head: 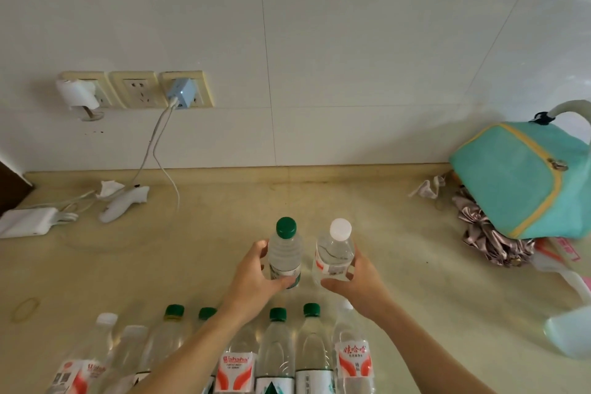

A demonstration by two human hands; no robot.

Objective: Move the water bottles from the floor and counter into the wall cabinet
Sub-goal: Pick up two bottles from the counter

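Left hand [256,269] wrapped round green-cap bottle [285,254], right hand [355,281] round white-cap bottle [334,253], both just above counter [399,233], close side by side. Row of bottles [275,352] waiting below. Cabinet out of view. Risk: thin, smooth plastic slipping on the lift, or forearms toppling the row.

Surface [399,265], beige, against white tiled wall [319,41]. Left hand [256,275]: grip curled round upright green-capped bottle [285,253]. Right hand [355,285]: grip curled round white-capped bottle [335,249], just beside the first. Row of bottles [275,352] along near edge, green and white caps. Teal bag [518,182] at right. Wall sockets [134,89] with blue adapter [182,93]; white charger [27,221] at left.
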